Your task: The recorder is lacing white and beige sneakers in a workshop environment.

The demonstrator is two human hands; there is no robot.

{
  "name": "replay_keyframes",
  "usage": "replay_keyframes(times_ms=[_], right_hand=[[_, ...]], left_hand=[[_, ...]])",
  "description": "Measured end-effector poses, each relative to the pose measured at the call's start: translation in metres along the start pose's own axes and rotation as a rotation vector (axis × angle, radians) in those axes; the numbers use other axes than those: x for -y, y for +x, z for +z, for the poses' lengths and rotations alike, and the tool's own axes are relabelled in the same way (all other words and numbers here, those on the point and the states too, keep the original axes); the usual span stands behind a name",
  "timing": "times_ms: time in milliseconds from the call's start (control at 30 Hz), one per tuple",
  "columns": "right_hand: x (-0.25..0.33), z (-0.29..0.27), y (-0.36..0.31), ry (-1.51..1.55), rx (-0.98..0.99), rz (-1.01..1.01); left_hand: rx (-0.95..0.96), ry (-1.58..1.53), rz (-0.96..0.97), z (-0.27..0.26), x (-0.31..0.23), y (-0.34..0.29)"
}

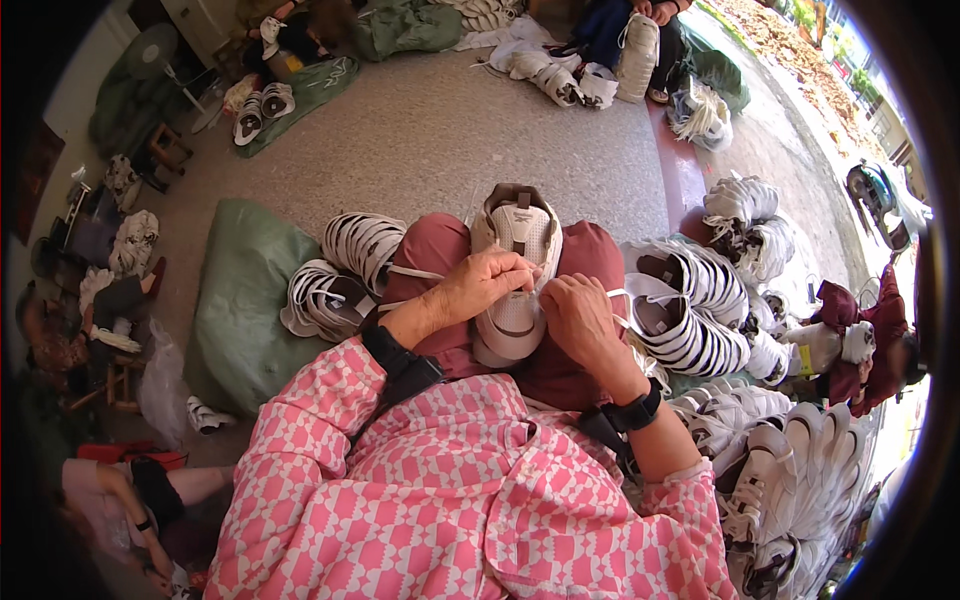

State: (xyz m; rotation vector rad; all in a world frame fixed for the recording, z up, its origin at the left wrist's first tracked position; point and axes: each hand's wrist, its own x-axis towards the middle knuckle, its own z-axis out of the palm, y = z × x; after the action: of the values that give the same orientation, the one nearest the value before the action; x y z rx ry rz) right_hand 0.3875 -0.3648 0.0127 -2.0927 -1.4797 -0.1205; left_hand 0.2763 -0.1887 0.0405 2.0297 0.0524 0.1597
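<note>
A cream sneaker (512, 330) with a brown collar is propped between my knees, its toe toward me and its tongue on the far side. My left hand (478, 284) is closed in a pinch over the lace holes, on a white shoelace (415, 272) whose tail sticks out to the left. Close beside it, my right hand (580, 318) also pinches the lace, and a loose end loops out past its knuckles. The fingertips nearly meet above the middle of the shoe. Exactly where the lace passes through the holes is hidden by my fingers.
Striped stacks of shoes stand at my left (365, 245) and right (700, 310), with more white sneakers (790, 480) at the lower right. A green sack (245, 300) lies to my left. Other people sit around with shoes; a fan (155, 55) stands at the far left.
</note>
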Motion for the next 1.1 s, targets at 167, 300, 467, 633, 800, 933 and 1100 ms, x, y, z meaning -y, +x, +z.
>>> replay_keyframes(times_ms=[167, 300, 467, 633, 800, 933, 1100], right_hand=[[-0.006, -0.004, 0.006, 0.085, 0.084, 0.024], [-0.003, 0.006, 0.008, 0.125, 0.024, 0.089], [0.005, -0.005, 0.006, 0.032, 0.018, 0.079], [0.005, -0.028, 0.017, -0.13, 0.045, -0.101], [-0.006, -0.029, 0.035, -0.134, 0.246, -0.191], [-0.009, -0.027, 0.043, -0.24, 0.26, -0.243], [-0.026, -0.014, 0.039, -0.141, 0.17, -0.33]], left_hand=[[0.057, -0.126, -0.041, 0.0, -0.003, 0.005], [0.054, -0.001, -0.067, 0.002, 0.002, 0.007], [0.007, 0.035, -0.018, 0.006, 0.008, 0.007], [0.053, 0.062, -0.072, 0.0, 0.002, 0.002], [0.03, 0.168, 0.094, -0.003, 0.005, 0.008], [-0.045, 0.349, 0.29, -0.003, 0.012, 0.017], [-0.061, 0.374, 0.271, -0.001, 0.019, 0.02]])
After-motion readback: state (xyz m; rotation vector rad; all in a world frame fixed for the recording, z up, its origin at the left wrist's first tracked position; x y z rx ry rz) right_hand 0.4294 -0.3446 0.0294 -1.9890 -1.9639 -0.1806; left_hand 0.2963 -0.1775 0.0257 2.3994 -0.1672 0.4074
